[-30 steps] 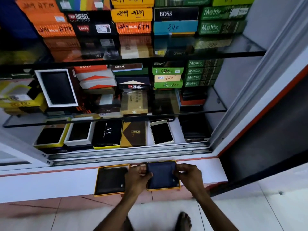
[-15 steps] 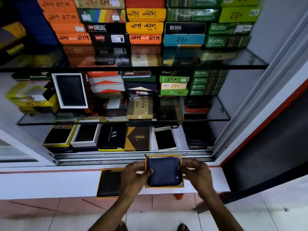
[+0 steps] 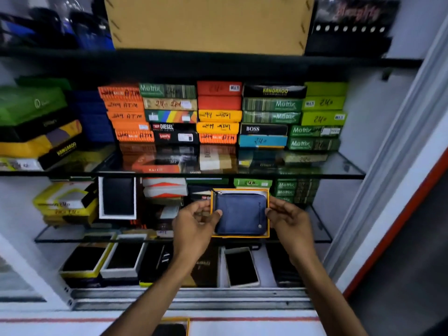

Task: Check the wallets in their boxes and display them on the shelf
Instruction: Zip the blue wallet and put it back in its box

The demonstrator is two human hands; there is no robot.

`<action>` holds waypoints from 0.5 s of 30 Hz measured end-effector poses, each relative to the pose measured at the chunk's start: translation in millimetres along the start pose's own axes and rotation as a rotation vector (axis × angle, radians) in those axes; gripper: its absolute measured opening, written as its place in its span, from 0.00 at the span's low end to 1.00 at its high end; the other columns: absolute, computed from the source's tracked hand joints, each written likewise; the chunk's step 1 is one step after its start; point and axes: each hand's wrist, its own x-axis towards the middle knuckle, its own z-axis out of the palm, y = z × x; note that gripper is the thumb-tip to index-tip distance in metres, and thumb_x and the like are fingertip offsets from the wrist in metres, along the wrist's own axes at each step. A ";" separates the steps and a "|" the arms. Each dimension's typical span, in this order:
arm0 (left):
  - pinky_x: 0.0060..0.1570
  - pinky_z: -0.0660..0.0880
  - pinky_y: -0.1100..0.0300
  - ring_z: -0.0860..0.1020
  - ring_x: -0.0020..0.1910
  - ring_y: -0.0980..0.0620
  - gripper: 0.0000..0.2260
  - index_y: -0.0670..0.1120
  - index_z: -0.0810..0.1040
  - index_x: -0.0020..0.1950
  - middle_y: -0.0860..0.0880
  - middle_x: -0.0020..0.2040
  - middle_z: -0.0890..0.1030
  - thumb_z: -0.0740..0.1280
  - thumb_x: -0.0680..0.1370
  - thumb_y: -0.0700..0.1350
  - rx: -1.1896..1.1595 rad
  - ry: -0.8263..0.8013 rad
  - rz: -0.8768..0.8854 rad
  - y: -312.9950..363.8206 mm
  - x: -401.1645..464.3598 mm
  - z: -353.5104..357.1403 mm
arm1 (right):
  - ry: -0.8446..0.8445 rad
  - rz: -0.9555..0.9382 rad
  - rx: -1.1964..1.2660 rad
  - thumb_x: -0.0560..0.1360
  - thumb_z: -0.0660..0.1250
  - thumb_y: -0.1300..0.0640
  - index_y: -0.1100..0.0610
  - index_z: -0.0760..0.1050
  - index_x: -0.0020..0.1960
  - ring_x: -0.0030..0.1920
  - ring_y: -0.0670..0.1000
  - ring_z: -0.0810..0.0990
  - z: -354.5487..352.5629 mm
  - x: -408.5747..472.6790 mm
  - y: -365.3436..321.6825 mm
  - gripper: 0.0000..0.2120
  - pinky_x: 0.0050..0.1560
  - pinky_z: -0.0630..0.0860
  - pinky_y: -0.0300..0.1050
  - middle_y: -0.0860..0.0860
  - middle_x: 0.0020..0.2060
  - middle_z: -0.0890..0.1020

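A blue zip wallet (image 3: 238, 213) lies in an open orange-edged box (image 3: 267, 215) that I hold up in front of the middle glass shelf (image 3: 322, 235). My left hand (image 3: 194, 225) grips the box's left side, thumb on the wallet. My right hand (image 3: 287, 220) holds the right side. A second orange-edged box (image 3: 173, 328) with a dark wallet lies on the white ledge at the bottom edge.
Stacks of closed wallet boxes (image 3: 218, 115) fill the upper glass shelf (image 3: 339, 170). Open boxed wallets (image 3: 117, 198) stand on the middle shelf and several lie on the bottom shelf (image 3: 242, 266). A sliding-door rail (image 3: 189, 299) runs below; a frame (image 3: 388, 166) rises at right.
Both hands lifted the boxed blue wallet from the white ledge up to the middle shelf's height. The view tilted upward, showing the higher shelves.
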 end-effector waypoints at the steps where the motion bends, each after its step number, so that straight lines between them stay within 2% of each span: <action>1: 0.48 0.82 0.60 0.84 0.42 0.58 0.14 0.46 0.84 0.56 0.52 0.47 0.87 0.76 0.71 0.44 0.013 -0.024 0.002 -1.3 9.7 8.2 | 0.005 -0.004 -0.034 0.75 0.69 0.64 0.58 0.80 0.63 0.48 0.48 0.85 2.9 11.9 2.9 0.17 0.55 0.81 0.49 0.53 0.49 0.87; 3: 0.50 0.83 0.59 0.85 0.45 0.56 0.18 0.47 0.81 0.61 0.52 0.49 0.87 0.75 0.72 0.44 0.024 -0.098 -0.025 -5.0 29.8 25.8 | 0.020 0.000 -0.098 0.75 0.70 0.63 0.54 0.79 0.64 0.40 0.43 0.83 8.0 34.8 8.6 0.18 0.48 0.82 0.48 0.50 0.42 0.87; 4: 0.48 0.82 0.62 0.85 0.46 0.56 0.20 0.47 0.80 0.64 0.51 0.51 0.87 0.75 0.72 0.44 0.019 -0.136 -0.057 -7.9 38.2 33.9 | 0.024 0.010 -0.120 0.74 0.70 0.62 0.53 0.79 0.65 0.38 0.42 0.83 10.1 44.3 11.1 0.19 0.46 0.82 0.47 0.49 0.40 0.86; 6: 0.49 0.81 0.66 0.85 0.48 0.54 0.23 0.48 0.77 0.66 0.49 0.53 0.87 0.75 0.72 0.42 0.007 -0.191 -0.131 -14.4 51.7 48.3 | 0.020 0.032 -0.157 0.74 0.70 0.61 0.52 0.77 0.66 0.44 0.47 0.84 13.4 62.1 18.3 0.21 0.51 0.83 0.52 0.53 0.47 0.87; 8: 0.56 0.80 0.59 0.84 0.52 0.51 0.24 0.46 0.76 0.68 0.47 0.55 0.86 0.74 0.72 0.39 -0.019 -0.227 -0.177 -22.4 58.9 57.0 | -0.003 0.041 -0.183 0.74 0.71 0.61 0.53 0.76 0.68 0.51 0.52 0.84 14.5 72.1 26.2 0.23 0.57 0.82 0.57 0.55 0.54 0.86; 9: 0.57 0.79 0.59 0.84 0.52 0.51 0.25 0.46 0.76 0.69 0.47 0.56 0.86 0.74 0.73 0.37 -0.034 -0.244 -0.182 -24.3 60.6 58.0 | -0.022 0.045 -0.197 0.73 0.71 0.61 0.53 0.75 0.69 0.54 0.53 0.84 14.4 74.6 28.4 0.24 0.58 0.81 0.59 0.55 0.55 0.85; 11: 0.54 0.78 0.65 0.83 0.54 0.50 0.23 0.44 0.76 0.68 0.43 0.59 0.85 0.72 0.73 0.34 -0.066 -0.276 -0.171 -28.0 60.2 52.6 | -0.060 0.049 -0.219 0.74 0.71 0.62 0.53 0.73 0.71 0.60 0.53 0.82 14.2 74.8 34.6 0.26 0.61 0.79 0.58 0.55 0.60 0.83; 13: 0.60 0.77 0.61 0.81 0.56 0.49 0.22 0.39 0.75 0.67 0.35 0.62 0.81 0.71 0.74 0.31 -0.102 -0.269 -0.159 -26.5 54.5 40.8 | -0.053 0.024 -0.202 0.74 0.71 0.64 0.55 0.71 0.72 0.64 0.50 0.79 13.9 64.6 36.7 0.27 0.64 0.78 0.54 0.53 0.65 0.80; 14: 0.63 0.77 0.57 0.80 0.54 0.50 0.21 0.38 0.75 0.66 0.35 0.59 0.82 0.70 0.74 0.30 -0.130 -0.254 -0.143 -24.8 51.5 33.4 | -0.020 -0.011 -0.169 0.75 0.70 0.65 0.57 0.71 0.72 0.62 0.47 0.79 13.7 56.9 34.8 0.27 0.62 0.78 0.46 0.52 0.65 0.79; 15: 0.62 0.77 0.58 0.78 0.53 0.52 0.19 0.41 0.75 0.64 0.39 0.56 0.82 0.69 0.74 0.30 -0.144 -0.236 -0.130 -26.7 43.2 21.7 | 0.019 -0.052 -0.125 0.75 0.69 0.67 0.57 0.71 0.71 0.58 0.41 0.80 15.8 43.0 35.1 0.26 0.58 0.78 0.37 0.50 0.63 0.79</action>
